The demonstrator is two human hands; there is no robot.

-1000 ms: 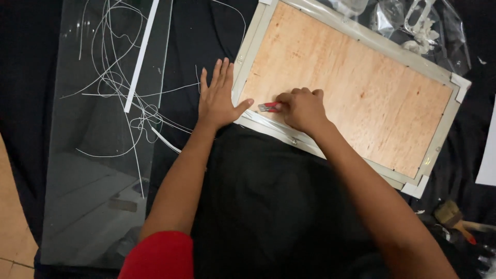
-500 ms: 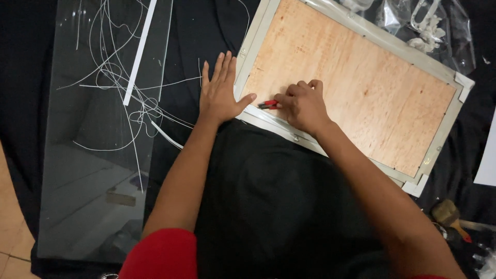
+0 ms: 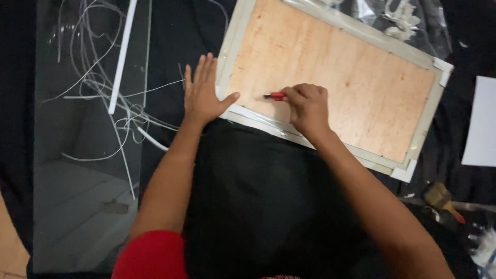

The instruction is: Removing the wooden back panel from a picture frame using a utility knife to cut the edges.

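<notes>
The right hand (image 3: pixel 308 107) was closed around a small red cutter (image 3: pixel 275 96), its tip resting on the plywood back (image 3: pixel 336 82) of a picture frame (image 3: pixel 235 51) near the lower left corner. The left hand (image 3: pixel 202 92) lay flat and spread on the black cloth (image 3: pixel 258 196), thumb touching the frame's edge. The cutter looked light, stiff and sharp, best gripped by its body. The frame seemed rigid but easily marked, safest held down at its border. A glass sheet (image 3: pixel 77 196) lay to the left.

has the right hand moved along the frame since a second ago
Yes. The right hand with the red cutter has shifted away from the frame's left corner, further from the left hand.
</notes>
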